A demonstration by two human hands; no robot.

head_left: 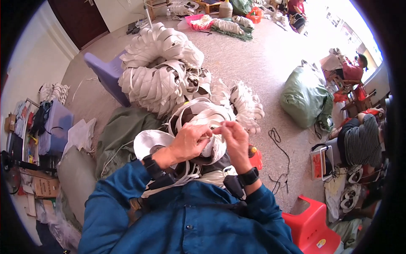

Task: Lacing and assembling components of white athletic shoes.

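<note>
Fingers (pixel 213 129) of both hands are pinching together on a strip of white webbing tape (pixel 207 122), just above the person's lap — the left hand (pixel 190 142) is curling nearly closed around it, the right hand (pixel 234 137) is nipping its end between thumb and fingertips. The tape looks light, soft and floppy, likely slippery when stacked, so it is probably best gripped flat near the end being worked. A coiled roll of tape (pixel 150 142) is lying at nine o'clock from the hands; bundled white loops (pixel 158 63) are piling up at twelve — a green sack (pixel 304 95) is sitting at two o'clock, a red stool (pixel 313 224) at five.
</note>
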